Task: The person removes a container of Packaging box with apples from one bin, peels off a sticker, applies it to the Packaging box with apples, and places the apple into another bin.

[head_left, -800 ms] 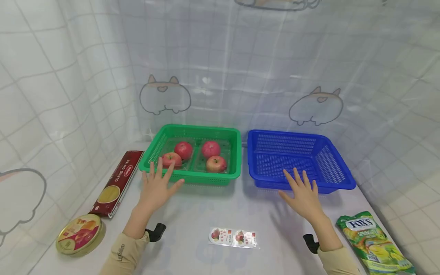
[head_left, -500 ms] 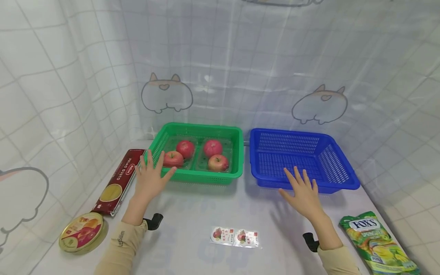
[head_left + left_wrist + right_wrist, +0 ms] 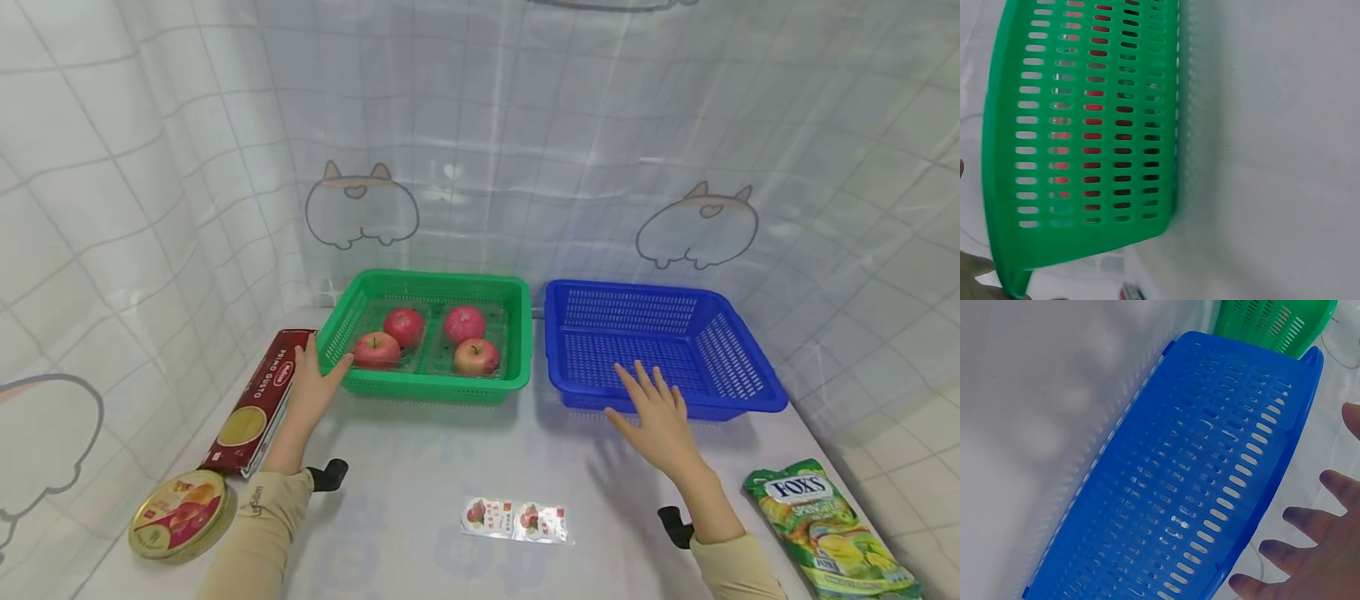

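Your left hand is keeping its thumb apart from its straight fingers, by the front left corner of the green basket; I can't tell if it's touching. That basket is sitting mid-frame, its clear plastic trays carrying two apples in front and two red fruits behind. It's probably feeling stiff and a bit heavy; its side rims are looking best to grab. Right of the middle, the blue basket is likely feeling lighter. Your right hand is spreading its fingers above its front rim, pinching nothing.
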Available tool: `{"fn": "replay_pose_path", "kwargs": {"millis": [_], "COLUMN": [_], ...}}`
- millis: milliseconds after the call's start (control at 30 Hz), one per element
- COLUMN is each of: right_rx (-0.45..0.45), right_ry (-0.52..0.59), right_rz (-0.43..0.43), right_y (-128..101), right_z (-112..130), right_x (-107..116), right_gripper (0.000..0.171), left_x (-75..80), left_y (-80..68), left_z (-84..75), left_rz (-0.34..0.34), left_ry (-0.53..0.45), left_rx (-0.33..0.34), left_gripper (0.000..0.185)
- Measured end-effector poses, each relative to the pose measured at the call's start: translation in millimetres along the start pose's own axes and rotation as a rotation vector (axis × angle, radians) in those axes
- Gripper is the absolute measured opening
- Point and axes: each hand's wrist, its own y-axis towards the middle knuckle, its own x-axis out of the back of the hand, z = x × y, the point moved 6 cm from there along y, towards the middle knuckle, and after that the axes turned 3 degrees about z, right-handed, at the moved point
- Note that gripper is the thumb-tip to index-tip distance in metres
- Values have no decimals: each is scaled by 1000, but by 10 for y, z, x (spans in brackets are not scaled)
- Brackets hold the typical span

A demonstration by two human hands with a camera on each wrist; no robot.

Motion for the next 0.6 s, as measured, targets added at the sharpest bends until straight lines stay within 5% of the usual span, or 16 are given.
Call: {"fn": "replay_pose_path", "kwargs": {"millis": [333, 600], "right_rx": [23, 17], "right_ry": [129, 217], "right_rz": [-22, -66], "right_y": [94, 302], "right_z": [187, 487], "right_x": [-34, -3], "right_gripper": [66, 60], "left_x": [-30, -65], "left_y": [-23, 29], "left_z": [223, 262], "left_rz": [-50, -7], "left_ry": [-390, -448], "left_rx": [129, 116], "left_gripper": [77, 79]}}
